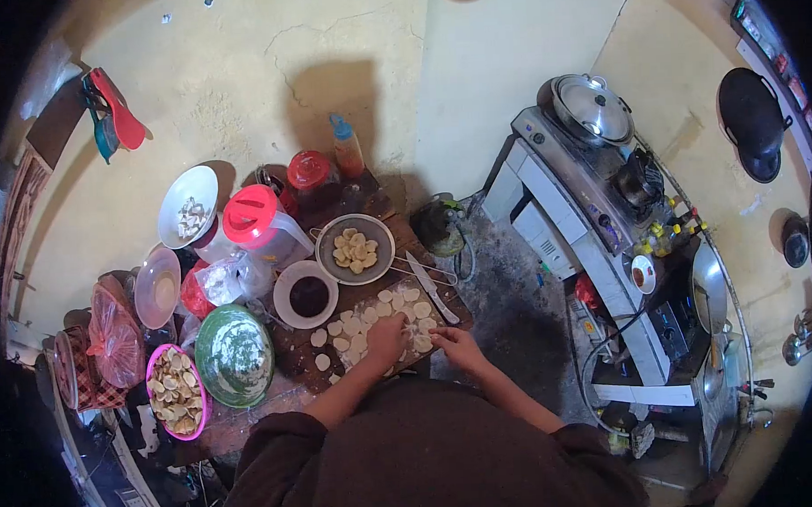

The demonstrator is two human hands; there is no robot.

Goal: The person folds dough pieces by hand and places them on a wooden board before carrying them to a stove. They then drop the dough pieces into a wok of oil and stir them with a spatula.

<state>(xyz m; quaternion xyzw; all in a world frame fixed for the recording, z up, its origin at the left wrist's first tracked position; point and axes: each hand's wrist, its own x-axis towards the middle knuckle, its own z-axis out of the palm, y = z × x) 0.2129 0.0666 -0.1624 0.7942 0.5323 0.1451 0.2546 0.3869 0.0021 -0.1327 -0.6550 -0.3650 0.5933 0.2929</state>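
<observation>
At the centre of the frame, the left hand [387, 336] presses flat on the floured board [444, 325] among small dough rounds [353, 326]. The right hand [456, 343], just beside it, pinches something pale; whether it grips a round I cannot tell. A knife [431, 287] lies just above.

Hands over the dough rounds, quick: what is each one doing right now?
Left hand: resting on the dough rounds on the board; whether it grips one cannot be told.
Right hand: fingers at the rounds' edge; grip cannot be told.
</observation>
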